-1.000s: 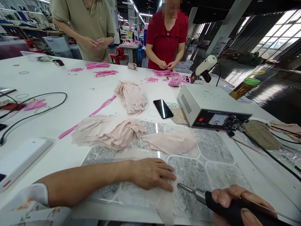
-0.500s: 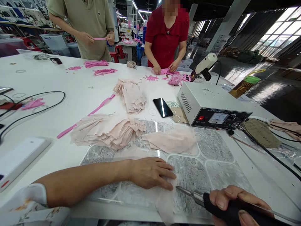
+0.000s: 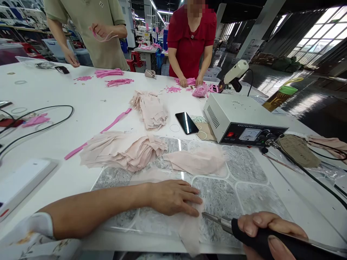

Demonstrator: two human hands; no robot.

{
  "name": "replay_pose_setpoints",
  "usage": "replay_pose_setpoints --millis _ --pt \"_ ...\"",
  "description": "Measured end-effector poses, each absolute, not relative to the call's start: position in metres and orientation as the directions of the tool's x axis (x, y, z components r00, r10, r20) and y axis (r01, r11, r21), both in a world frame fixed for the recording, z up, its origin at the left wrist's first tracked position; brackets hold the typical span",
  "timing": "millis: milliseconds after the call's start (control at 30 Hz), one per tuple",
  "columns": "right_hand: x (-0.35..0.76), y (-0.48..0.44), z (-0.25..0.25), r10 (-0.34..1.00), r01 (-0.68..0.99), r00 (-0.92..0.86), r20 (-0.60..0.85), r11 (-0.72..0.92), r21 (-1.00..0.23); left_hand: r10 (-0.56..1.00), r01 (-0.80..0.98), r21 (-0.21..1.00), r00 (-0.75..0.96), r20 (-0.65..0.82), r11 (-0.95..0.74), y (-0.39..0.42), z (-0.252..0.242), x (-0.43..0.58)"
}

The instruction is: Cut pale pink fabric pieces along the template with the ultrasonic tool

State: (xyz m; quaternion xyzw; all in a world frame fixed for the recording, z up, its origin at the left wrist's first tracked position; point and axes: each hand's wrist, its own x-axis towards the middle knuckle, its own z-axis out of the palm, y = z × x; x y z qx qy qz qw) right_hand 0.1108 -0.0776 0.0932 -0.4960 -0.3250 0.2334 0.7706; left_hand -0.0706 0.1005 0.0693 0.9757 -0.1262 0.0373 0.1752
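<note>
My left hand [image 3: 173,196] lies flat, fingers stretched out, pressing a thin pale pink fabric piece [image 3: 187,227] onto a grey patterned glass plate [image 3: 244,166]. My right hand [image 3: 271,233] is wrapped round the black handle of a cutting tool [image 3: 260,238]. The tool's metal tip [image 3: 210,216] touches the fabric just beside my left fingertips. Stacks of pale pink fabric pieces [image 3: 121,151] lie behind my left arm, and one more piece [image 3: 197,160] lies on the plate.
A white control box [image 3: 241,121] with a dial stands to the right, with a phone [image 3: 187,122] beside it. Black cables [image 3: 35,128] run at the left. Two people stand across the table handling pink straps [image 3: 118,82]. Another fabric stack [image 3: 150,110] lies mid-table.
The tool tip has slid slightly left, closer to my left fingertips. The person in the green shirt has lowered one hand to the table and raised a pink strap with the other.
</note>
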Motion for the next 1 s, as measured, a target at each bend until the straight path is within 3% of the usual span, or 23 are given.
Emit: replay_pose_setpoints --millis 367,1000 --pt "0.106 -0.066 0.105 0.555 -0.048 0.79 0.259 0.478 -0.877 -0.248 -0.261 0.261 0.965 0.08 -0.929 0.112 0.076 -0.067" --pt "0.101 -0.063 0.103 0.573 -0.033 0.759 0.31 0.509 -0.86 -0.201 -0.189 0.301 0.98 -0.009 -0.935 0.115 0.084 -0.072"
